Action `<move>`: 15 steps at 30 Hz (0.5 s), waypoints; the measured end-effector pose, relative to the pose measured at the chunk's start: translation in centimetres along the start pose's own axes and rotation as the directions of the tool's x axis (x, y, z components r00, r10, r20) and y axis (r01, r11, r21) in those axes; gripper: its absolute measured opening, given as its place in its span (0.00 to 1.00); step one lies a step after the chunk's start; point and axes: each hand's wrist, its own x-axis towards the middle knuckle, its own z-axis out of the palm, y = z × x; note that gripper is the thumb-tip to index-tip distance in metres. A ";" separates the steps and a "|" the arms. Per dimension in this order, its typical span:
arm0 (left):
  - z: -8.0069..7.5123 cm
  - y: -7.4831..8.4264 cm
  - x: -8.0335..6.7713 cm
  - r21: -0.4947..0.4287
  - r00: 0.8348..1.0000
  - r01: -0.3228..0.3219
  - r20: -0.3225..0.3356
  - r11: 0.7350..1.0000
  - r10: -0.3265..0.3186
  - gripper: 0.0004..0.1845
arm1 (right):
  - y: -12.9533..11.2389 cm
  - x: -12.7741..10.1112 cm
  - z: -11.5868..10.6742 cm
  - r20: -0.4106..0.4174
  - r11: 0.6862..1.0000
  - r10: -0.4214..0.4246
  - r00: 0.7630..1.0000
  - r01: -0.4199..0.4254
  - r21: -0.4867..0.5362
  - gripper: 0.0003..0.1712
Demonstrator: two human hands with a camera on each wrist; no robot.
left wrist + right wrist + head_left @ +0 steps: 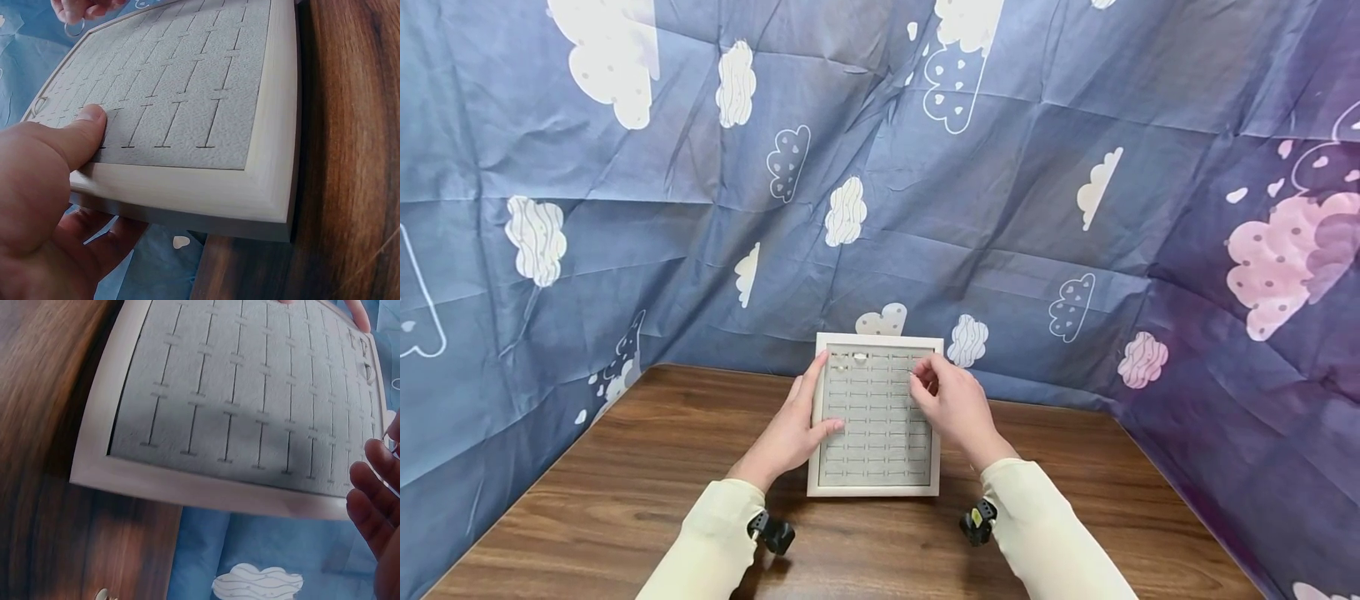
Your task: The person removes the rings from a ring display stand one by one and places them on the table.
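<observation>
Pale sleeves [711,542] front the tray [876,417]; the left hand [786,433] grips its left edge, the right hand [957,408] pinches a ring [74,35] at its upper right.

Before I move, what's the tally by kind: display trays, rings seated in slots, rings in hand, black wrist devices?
Display tray: 1
Seated rings: 3
Held ring, pinched in the right hand: 1
Black wrist devices: 2
Total: 7
</observation>
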 end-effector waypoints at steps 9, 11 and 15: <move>-0.1 0.0 0.0 0.013 1.000 -0.016 0.002 1.000 0.015 0.61 | 1.8 -1.4 -0.2 0.000 0.999 -0.004 1.000 0.004 -0.031 0.03; -0.1 0.0 0.1 0.012 1.000 -0.016 0.000 1.000 0.016 0.61 | 2.1 -1.6 -0.3 0.006 0.999 -0.001 1.000 0.001 -0.032 0.03; 0.0 -0.1 0.1 0.010 1.000 -0.002 0.010 1.000 0.002 0.61 | 2.8 -2.2 -0.4 0.013 0.999 0.013 1.000 -0.013 -0.046 0.04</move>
